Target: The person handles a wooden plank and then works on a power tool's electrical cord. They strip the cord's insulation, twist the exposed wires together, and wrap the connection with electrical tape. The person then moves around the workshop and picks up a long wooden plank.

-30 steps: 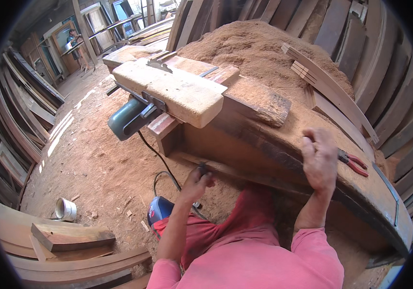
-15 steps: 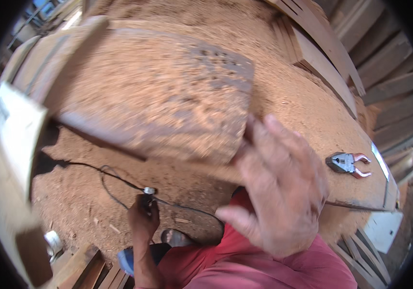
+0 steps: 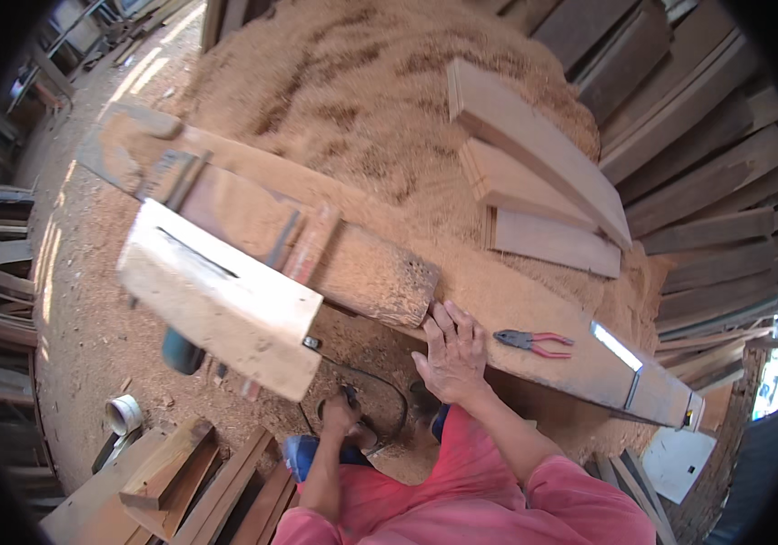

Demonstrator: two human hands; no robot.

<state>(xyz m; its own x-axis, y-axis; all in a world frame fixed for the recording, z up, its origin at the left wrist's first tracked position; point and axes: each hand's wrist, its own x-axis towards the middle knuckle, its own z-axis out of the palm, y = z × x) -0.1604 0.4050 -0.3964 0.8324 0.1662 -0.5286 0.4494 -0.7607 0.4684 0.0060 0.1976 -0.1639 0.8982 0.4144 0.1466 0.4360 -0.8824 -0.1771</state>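
My right hand (image 3: 458, 352) lies at the near corner of a thick, sawdust-covered board (image 3: 371, 272), its fingers stretched out and touching the board's end. That board rests on a long wooden bench (image 3: 557, 318). Low on the left, my left hand (image 3: 341, 413) is closed around a small dark thing that I cannot make out, near a black cord (image 3: 389, 381). Pliers with red handles (image 3: 534, 342) lie on the bench, right of my right hand. A pale panel (image 3: 225, 282) stands along the board's left part, with a teal tool body (image 3: 182, 352) partly hidden below it.
Curved wooden pieces (image 3: 543, 154) are stacked on a sawdust heap (image 3: 361, 100) behind the bench. Planks (image 3: 725, 218) lean at the far right. Timber offcuts (image 3: 171, 468) and a roll of tape (image 3: 123, 414) lie at the lower left. A white sheet (image 3: 679, 463) stands at the lower right.
The view has drawn back and shifted, so more of the bench and floor shows. My right hand is still at the board's end; my left hand stays low by the cord.
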